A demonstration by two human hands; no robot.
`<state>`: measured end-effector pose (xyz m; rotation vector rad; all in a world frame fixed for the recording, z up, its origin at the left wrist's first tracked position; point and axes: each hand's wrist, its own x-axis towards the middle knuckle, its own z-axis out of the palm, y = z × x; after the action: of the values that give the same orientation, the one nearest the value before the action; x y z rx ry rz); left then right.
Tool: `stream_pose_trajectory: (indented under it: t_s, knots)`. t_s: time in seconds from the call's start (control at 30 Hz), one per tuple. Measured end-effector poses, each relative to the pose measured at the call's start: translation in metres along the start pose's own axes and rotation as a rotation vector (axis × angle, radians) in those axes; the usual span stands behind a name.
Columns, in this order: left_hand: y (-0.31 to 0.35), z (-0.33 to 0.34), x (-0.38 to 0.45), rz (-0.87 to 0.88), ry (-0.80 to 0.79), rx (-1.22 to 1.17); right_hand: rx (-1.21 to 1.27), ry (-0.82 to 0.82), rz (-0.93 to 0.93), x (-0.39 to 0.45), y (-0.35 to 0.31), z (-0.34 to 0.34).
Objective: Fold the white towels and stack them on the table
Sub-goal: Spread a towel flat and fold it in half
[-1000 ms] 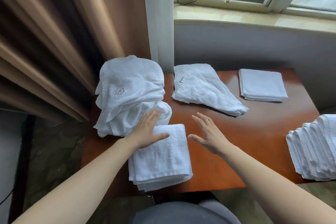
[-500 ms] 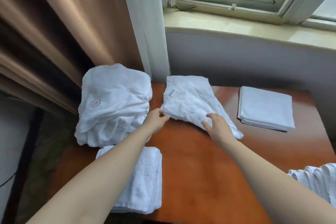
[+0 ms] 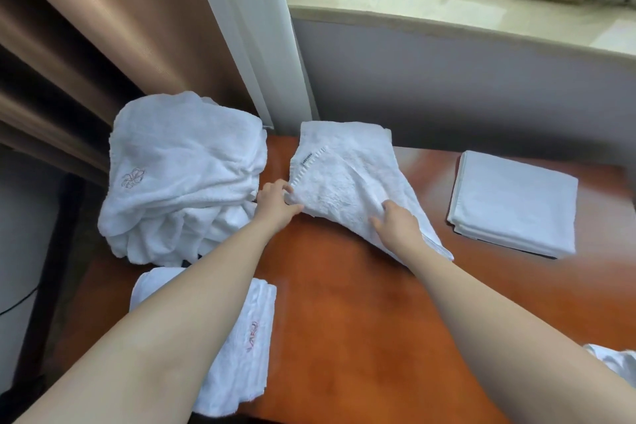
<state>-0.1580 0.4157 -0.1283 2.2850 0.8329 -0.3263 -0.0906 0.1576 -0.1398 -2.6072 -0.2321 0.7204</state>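
A loose white towel lies crumpled at the back middle of the brown table. My left hand pinches its near left corner. My right hand grips its lower right edge, fingers curled into the cloth. A folded white towel lies at the near left, partly under my left forearm. A big heap of unfolded white towels fills the back left corner. Another neatly folded towel lies at the back right.
Brown curtains hang at the left and a white curtain drops behind the table. A grey wall and stone windowsill stand right behind. A bit of a white towel stack shows at the right edge.
Both hands left the folded towel at the near left and reached forward to the loose towel at the back. They now hold its near edge. The camera moved in closer.
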Motion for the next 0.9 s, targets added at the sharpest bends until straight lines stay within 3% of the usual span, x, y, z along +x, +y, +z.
stream_pose_trajectory:
  t_s: [0.13,0.27,0.33,0.53,0.77,0.9]
  knots:
    - [0.005,0.000,-0.004,0.051,-0.067,-0.083,0.218,0.046,-0.071,-0.026,-0.005,-0.003]
    - [0.009,-0.005,-0.010,0.181,-0.130,0.237,0.331,0.109,-0.052,-0.053,-0.004,-0.015]
    - [0.011,-0.015,-0.018,0.201,-0.187,0.287,0.395,0.154,-0.035,-0.061,-0.002,-0.029]
    - [0.032,-0.080,-0.041,0.272,-0.295,-0.142,0.523,0.237,-0.038,-0.066,-0.004,-0.077]
    - [0.110,-0.138,-0.042,0.432,0.008,-0.428,0.768,0.399,-0.177,-0.068,-0.048,-0.151]
    - [0.156,-0.168,-0.044,0.481,0.161,-0.321,0.847,0.425,-0.190,-0.077,-0.071,-0.197]
